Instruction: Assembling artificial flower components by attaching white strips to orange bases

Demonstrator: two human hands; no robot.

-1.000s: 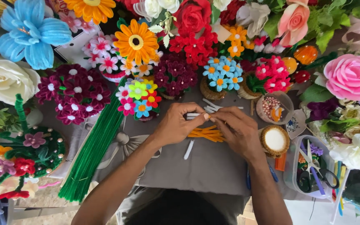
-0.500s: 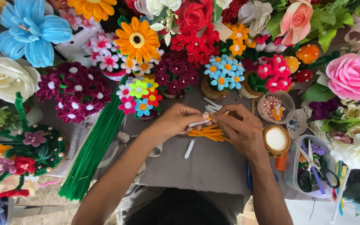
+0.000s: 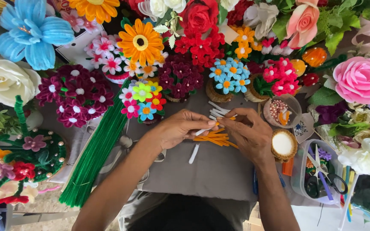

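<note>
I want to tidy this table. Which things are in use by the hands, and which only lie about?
In use: left hand, right hand, white stem, orange stems.
Lying about: green stem bundle, scissors, bead cup, finished flowers.

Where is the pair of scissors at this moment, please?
In the head view, the scissors lie in a clear tub at the right edge of the table, just right of the right hand.
</note>
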